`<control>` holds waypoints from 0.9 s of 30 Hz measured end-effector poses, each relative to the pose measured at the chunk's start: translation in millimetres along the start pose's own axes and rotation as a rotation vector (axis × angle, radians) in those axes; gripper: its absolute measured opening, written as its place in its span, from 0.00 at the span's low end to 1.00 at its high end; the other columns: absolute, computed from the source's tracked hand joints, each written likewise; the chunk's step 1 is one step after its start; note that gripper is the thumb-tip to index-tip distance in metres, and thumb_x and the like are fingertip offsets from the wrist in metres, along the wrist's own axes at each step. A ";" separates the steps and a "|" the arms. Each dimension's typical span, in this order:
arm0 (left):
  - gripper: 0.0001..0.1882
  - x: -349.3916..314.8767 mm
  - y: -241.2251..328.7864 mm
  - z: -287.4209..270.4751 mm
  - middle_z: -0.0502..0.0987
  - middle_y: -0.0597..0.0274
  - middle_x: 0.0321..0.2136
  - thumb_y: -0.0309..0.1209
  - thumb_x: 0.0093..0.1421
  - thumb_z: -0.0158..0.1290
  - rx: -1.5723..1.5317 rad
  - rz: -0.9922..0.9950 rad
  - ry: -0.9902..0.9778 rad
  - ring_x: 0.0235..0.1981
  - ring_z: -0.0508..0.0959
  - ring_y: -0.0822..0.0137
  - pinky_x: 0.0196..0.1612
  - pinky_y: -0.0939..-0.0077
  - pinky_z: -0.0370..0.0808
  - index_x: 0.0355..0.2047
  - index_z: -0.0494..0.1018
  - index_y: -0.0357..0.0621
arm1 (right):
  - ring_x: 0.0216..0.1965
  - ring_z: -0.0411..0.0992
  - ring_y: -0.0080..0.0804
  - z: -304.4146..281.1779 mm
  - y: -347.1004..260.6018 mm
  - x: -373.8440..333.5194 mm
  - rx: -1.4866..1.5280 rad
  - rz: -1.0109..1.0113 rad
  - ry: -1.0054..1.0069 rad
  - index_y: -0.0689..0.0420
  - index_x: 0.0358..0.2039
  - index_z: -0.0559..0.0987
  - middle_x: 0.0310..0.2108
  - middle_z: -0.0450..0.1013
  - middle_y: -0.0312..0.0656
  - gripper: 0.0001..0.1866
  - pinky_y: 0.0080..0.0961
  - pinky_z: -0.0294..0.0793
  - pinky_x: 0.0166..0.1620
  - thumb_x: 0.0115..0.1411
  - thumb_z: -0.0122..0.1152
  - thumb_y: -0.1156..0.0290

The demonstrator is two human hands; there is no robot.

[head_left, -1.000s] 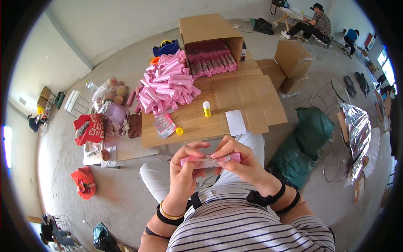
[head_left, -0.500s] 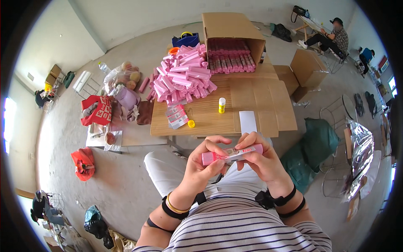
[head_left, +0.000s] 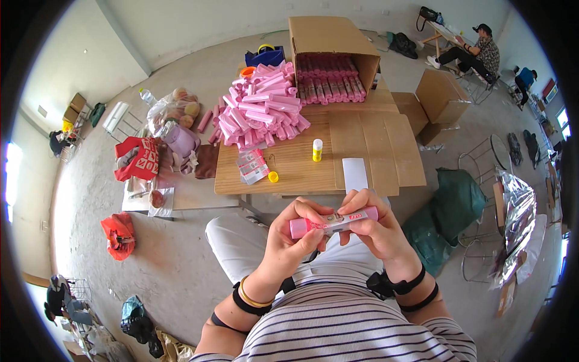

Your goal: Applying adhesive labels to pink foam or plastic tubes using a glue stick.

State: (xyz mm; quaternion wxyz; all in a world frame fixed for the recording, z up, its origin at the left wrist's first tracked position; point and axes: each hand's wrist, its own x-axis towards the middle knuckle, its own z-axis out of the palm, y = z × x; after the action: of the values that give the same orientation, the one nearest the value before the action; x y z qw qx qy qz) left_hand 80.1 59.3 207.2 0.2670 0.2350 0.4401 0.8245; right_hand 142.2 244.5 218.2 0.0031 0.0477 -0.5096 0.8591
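Above my lap, a pink tube (head_left: 333,221) with a printed label around its middle lies nearly level between both hands. My left hand (head_left: 300,228) is closed on its left end, fingertips on the label. My right hand (head_left: 367,222) grips the other end, thumb below and fingers over the top. Beyond them on the wooden table (head_left: 283,172) stands an uncapped yellow glue stick (head_left: 317,150). Its yellow cap (head_left: 273,177) lies next to a small stack of printed labels (head_left: 253,166). A white sheet (head_left: 355,174) rests at the table's front edge.
A large heap of pink tubes (head_left: 262,108) covers the table's back left. Beside it, an open cardboard box (head_left: 335,37) holds rows of labelled tubes. Flattened cardboard (head_left: 377,148) lies at right; a blue tape dispenser (head_left: 265,57) stands behind. A green sack (head_left: 452,202) sits on the floor.
My fingers have shifted slightly on the label, and more of its printed face shows between the hands. The tube stays in both hands at about the same place.
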 end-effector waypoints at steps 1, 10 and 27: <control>0.05 0.1 0.1 0.3 0.69 0.50 0.46 0.22 0.60 0.52 -0.001 0.001 -0.001 0.28 0.75 0.74 0.33 0.81 0.75 0.37 0.70 0.36 | 0.31 0.74 0.28 0.3 -0.3 0.0 0.009 -0.001 0.002 0.61 0.39 0.74 0.32 0.66 0.37 0.09 0.21 0.74 0.35 0.56 0.53 0.78; 0.04 0.9 0.7 3.7 0.70 0.51 0.46 0.22 0.60 0.51 -0.016 -0.005 0.035 0.26 0.74 0.75 0.29 0.84 0.72 0.36 0.69 0.37 | 0.34 0.73 0.26 -1.8 1.1 -2.3 0.033 0.047 0.011 0.61 0.41 0.74 0.34 0.68 0.37 0.10 0.20 0.73 0.35 0.58 0.55 0.77; 0.12 0.0 7.5 -1.8 0.73 0.46 0.43 0.24 0.57 0.58 0.060 -0.001 0.040 0.25 0.76 0.73 0.24 0.84 0.76 0.38 0.68 0.37 | 0.31 0.63 0.18 -3.6 -3.6 -7.1 -0.336 -0.092 0.062 0.60 0.40 0.80 0.27 0.67 0.31 0.10 0.17 0.64 0.34 0.58 0.64 0.71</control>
State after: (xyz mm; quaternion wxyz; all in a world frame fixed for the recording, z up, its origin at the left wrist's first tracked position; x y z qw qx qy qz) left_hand 77.2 54.7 212.7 0.2513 0.2261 0.4698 0.8155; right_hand 149.1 249.7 219.0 0.0660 0.0434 -0.6428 0.7619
